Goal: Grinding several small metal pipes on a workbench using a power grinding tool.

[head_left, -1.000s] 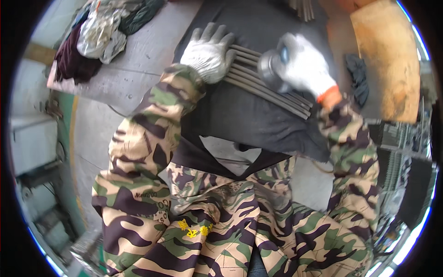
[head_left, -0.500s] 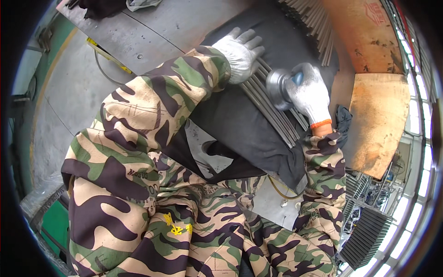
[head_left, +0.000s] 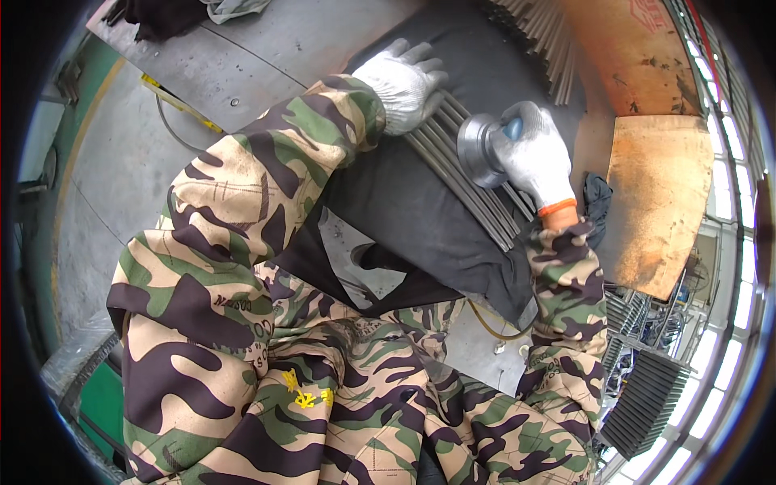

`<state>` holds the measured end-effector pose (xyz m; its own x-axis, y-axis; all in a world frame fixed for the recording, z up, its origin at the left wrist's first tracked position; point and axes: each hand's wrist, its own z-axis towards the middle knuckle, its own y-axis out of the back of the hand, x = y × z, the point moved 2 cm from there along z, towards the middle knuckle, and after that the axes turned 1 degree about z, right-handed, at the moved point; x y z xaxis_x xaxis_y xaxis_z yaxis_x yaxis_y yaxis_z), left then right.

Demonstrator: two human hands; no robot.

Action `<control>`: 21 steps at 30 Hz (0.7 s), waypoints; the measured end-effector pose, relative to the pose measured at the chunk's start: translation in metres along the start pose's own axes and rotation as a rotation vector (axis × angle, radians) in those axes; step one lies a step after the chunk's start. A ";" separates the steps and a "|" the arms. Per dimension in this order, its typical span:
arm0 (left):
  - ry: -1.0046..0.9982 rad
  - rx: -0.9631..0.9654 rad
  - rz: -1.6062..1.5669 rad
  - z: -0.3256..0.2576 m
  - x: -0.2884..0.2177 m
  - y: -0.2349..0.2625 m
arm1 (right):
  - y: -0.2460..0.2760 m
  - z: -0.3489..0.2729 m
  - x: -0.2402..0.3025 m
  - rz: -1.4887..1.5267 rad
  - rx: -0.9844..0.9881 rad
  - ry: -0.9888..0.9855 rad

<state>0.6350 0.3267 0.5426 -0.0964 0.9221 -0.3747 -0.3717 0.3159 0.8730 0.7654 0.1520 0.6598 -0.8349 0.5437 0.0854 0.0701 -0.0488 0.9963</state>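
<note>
Gloved in white, my left hand (head_left: 404, 85) lies flat over the upper ends of several grey metal rods (head_left: 466, 182), its fingers stretched out and slightly apart. My right hand (head_left: 537, 153), in a white glove with an orange cuff, is closed around the blue grip of a round grey sander (head_left: 477, 152). The sander's disc is on or just above the rods; I cannot tell if it touches. The rods lie side by side and slanted on a dark cloth (head_left: 396, 190), with their lower ends bare.
A stack of rods (head_left: 541, 40) lies at the far end of the cloth. Stained brown boards (head_left: 659, 202) stand on the right, with a dark crumpled rag (head_left: 596, 206) beside them. Dark cloths (head_left: 166, 16) rest at the far left of the metal table (head_left: 267, 48). Finned dark parts (head_left: 647, 404) sit lower right.
The whole view has shifted slightly. The sander has moved a little along the rods, and its disc shows more sharply. My left hand keeps its place on the rods.
</note>
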 end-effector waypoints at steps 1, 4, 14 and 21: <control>-0.007 0.002 -0.001 -0.002 -0.001 -0.001 | 0.000 -0.005 -0.001 0.000 -0.002 -0.007; -0.061 -0.048 -0.067 -0.007 0.004 -0.009 | -0.002 -0.018 0.004 -0.027 0.013 0.030; -0.043 -0.089 -0.090 -0.006 0.009 -0.015 | -0.002 -0.030 -0.023 -0.025 0.020 -0.020; -0.062 -0.125 0.005 -0.012 0.011 -0.033 | 0.002 -0.069 -0.048 -0.068 0.023 -0.070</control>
<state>0.6355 0.3237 0.5061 -0.0425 0.9370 -0.3466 -0.4838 0.2842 0.8277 0.7680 0.0675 0.6577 -0.7980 0.6024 0.0167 0.0275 0.0088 0.9996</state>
